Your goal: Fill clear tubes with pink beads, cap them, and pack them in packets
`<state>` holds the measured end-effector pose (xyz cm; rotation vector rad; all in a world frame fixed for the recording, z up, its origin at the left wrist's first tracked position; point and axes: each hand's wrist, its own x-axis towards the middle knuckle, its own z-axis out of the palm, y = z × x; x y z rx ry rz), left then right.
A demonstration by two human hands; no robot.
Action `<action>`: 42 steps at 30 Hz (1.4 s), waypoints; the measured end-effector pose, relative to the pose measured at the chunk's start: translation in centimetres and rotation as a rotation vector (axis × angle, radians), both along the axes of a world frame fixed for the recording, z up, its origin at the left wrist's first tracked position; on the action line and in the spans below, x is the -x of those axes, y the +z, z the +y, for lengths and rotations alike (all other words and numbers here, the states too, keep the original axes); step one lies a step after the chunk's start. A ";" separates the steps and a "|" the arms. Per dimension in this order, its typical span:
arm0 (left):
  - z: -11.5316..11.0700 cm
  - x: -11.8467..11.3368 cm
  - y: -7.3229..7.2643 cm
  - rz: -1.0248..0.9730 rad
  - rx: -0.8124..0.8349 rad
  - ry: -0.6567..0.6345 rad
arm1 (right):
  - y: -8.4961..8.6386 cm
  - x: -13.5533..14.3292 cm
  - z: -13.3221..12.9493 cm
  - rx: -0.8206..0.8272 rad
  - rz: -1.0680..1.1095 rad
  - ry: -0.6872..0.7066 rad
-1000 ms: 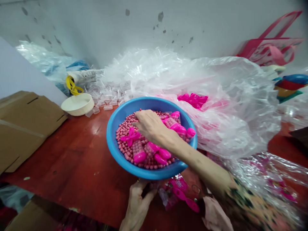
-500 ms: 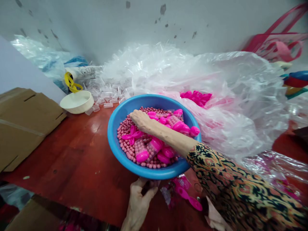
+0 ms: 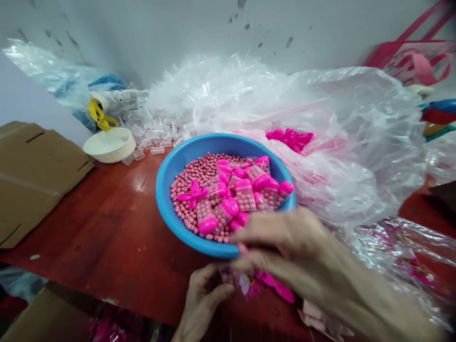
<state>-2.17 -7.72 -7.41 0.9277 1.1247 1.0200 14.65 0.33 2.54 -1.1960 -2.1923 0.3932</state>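
— Two hands, both yours, low in frame. What's each doing?

— Your right hand (image 3: 285,247) is blurred, just in front of the blue basin's (image 3: 167,190) near rim, fingers (image 3: 256,237) bunched toward the left hand. Looks like it pinches sthg small and pink, but w/ the blur I can't tell if it's clenched on anything. Your left hand (image 3: 203,299) sits at the table's near edge, fingers curled round a small clear packet (image 3: 228,278) of pink beads; thumb pressed on it.

— And next to them?

— Pink plastic pieces (image 3: 276,287) lie on the red table (image 3: 107,228) just right of your left hand, partly under the right wrist.

— The basin?

— Right behind both hands, approx. mid-table. It holds loose pink beads (image 3: 199,173), plus several filled little tubes w/ bright pink caps (image 3: 245,194) heaped on the right half, and a pink bow-shaped piece (image 3: 192,194) on the left half.

— Further out?

— Behind and right of the basin: a big heap of clear plastic film (image 3: 338,142), w/ a cluster of pink caps (image 3: 290,138) showing inside it. Back left: a cream bowl (image 3: 109,145), empty clear tubes (image 3: 156,142) scattered near it, and a yellow strap (image 3: 96,114). Far left: a cardboard box (image 3: 32,175). Top right corner: a pink bag (image 3: 409,61) against the wall.
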 end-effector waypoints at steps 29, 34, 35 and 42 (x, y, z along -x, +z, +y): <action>-1.0 -0.4 0.7 0.509 -0.608 -0.147 | -5.1 -1.2 -7.7 -0.009 0.234 -0.008; -1.4 -0.9 0.3 0.424 -0.533 -0.157 | -5.6 -0.8 -8.1 0.049 0.087 0.029; -1.4 -0.9 0.3 0.401 -0.518 -0.155 | -5.6 -0.7 -8.2 0.069 0.078 0.041; -1.2 -0.8 1.3 0.264 -0.394 -0.130 | -5.5 -1.1 -8.0 0.084 0.352 0.071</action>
